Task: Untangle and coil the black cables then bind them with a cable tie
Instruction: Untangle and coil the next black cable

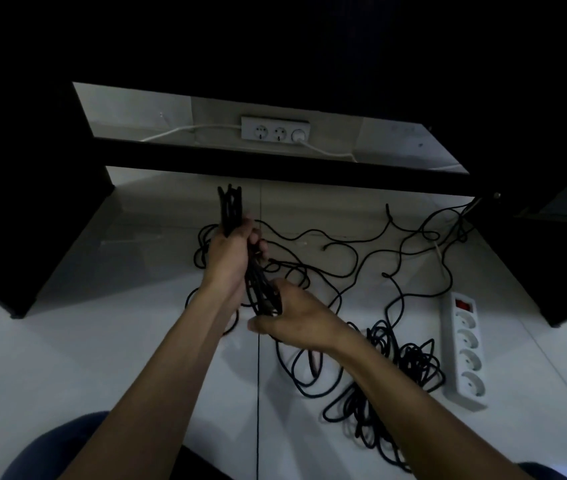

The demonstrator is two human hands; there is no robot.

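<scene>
Up front, both hands hold one folded bundle [240, 258] of black cable above the white floor [67, 358]. The left hand [231, 252] grips the bundle near its upper end, fingers curled round it, so that the folded loops stick out above the fist toward the dark desk [275, 178]. The right hand [295, 320] holds the lower end: its fingers wrap the strands from beneath, and the bottom bends of the bundle lie just above the knuckles, against the palm side. Between the two hands the strands run tilted, from upper left to lower right.

From the bundle, loose cable [344, 244] trails over the floor to the right in wide loops, running toward the desk's right leg. A dense tangle [399, 375] of more black cable lies on the floor under and beside the right forearm, just left of a white power strip [465, 348] with a red switch. A wall socket [275, 129] with a white lead plugged in sits behind the desk's crossbar. Whether any cable tie is on the floor cannot be told in the dim light.
</scene>
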